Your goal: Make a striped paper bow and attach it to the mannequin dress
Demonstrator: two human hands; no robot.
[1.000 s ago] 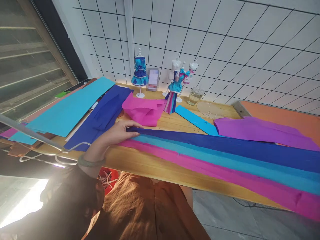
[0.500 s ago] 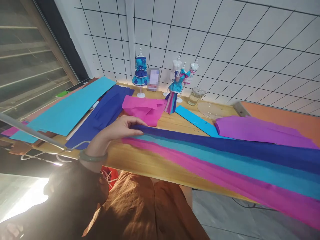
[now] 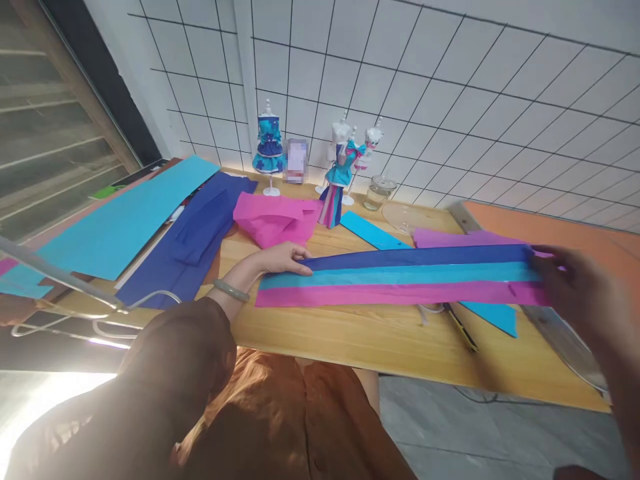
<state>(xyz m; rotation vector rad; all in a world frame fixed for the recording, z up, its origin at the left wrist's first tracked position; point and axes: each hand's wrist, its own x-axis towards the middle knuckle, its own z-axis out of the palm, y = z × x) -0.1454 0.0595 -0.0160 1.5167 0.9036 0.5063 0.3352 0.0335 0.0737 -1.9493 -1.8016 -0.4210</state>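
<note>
A long strip with dark blue, light blue and pink bands (image 3: 400, 273) stretches sideways above the wooden table (image 3: 325, 333). My left hand (image 3: 286, 259) pinches its left end at the dark blue edge, thumb toward me. At the other end, my right hand (image 3: 575, 280) grips the strip near its right edge; this hand is slightly blurred. Partly hidden under the strip lies a light blue flat piece (image 3: 370, 230). A slim yellow-and-black tool (image 3: 463, 328), its far part covered, pokes out below the strip.
Behind stand a small dress form in a blue dress (image 3: 269, 147) and several others, one in a striped skirt (image 3: 331, 205). A glass jar (image 3: 380, 192) is near the wall. Pink cloth (image 3: 275, 217), dark blue cloth (image 3: 195, 233) and a light blue sheet (image 3: 135, 220) lie left. Purple cloth (image 3: 445, 237) lies right.
My right hand has come into view holding the strip's right end. The strip, which ran out of the picture at lower right, is now level and drawn taut, uncovering the yellow-and-black tool.
</note>
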